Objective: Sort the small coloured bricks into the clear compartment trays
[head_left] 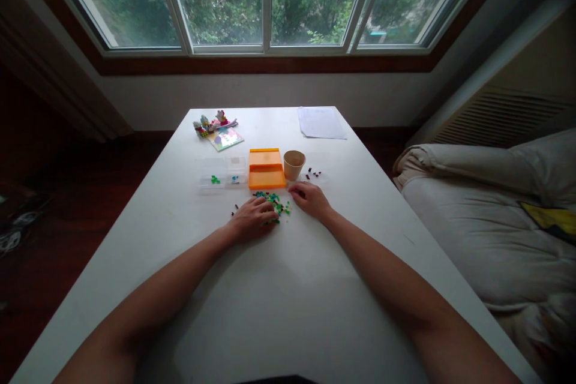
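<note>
My left hand [253, 219] lies palm down on a pile of small green, blue and dark pieces [281, 206], its fingers stretched out over the pile's left side and hiding part of it. Just right of the pile, my right hand [311, 199] rests on the table with fingers curled and their tips together. Whatever may be between those fingertips is too small to make out. Behind the hands lies an orange tray [267, 179] with a raised ridge across it. A tan cup [294, 167] stands upright against the tray's right side.
A clear compartment box [204, 182] holds green pieces [215, 179] and blue pieces [234, 179]. Right of the cup, dark pieces [314, 174] lie in another clear tray. Small figures [216, 123], a colourful card [226, 139] and paper sheets [321, 122] are farther back on the white table [279, 312].
</note>
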The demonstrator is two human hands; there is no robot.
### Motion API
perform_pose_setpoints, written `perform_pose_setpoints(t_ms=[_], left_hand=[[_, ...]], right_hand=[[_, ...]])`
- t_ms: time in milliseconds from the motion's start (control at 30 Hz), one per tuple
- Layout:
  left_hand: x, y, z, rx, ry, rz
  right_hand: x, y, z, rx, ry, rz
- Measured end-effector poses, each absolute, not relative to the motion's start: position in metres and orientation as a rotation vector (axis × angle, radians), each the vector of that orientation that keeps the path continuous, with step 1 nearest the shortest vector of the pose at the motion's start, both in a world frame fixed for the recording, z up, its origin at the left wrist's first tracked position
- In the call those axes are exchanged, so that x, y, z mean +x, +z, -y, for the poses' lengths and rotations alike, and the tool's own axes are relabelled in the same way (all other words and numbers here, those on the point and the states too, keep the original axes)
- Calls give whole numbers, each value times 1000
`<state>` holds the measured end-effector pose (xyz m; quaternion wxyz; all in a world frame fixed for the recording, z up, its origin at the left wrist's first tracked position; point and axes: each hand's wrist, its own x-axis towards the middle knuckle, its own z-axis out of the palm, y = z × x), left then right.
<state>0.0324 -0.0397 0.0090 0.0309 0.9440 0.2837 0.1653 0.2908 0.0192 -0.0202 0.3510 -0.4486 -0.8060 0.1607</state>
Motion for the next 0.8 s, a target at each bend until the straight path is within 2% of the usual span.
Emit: perform_pose_setpoints(t_ms=[400, 567, 800], left_hand=[[28, 12, 34, 2735, 657, -859], [17, 9, 26, 2660, 886, -1010], [-18, 8, 4, 2309, 1366, -1476]], right_hand=[[288, -15, -17, -1136, 423, 2098], [288, -15, -16, -1149, 425, 2091], [288, -16, -17, -1158, 432, 2097]])
